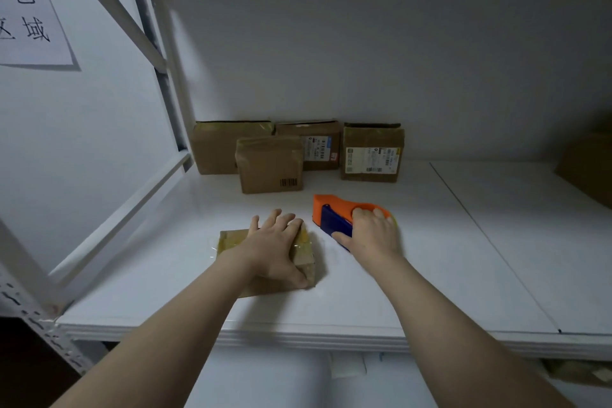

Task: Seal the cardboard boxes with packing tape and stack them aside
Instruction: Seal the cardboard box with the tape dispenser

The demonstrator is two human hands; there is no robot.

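Left hand (276, 242) flat, fingers spread, pinning small box (231, 238) steady; right hand (372, 232) just beside grasps tape dispenser (331, 207), ready.

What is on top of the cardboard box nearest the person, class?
The left hand rests spread on the nearest box, thumb over its near corner. Yellowish tape shows on the top around the hand. The patch under the palm is covered.
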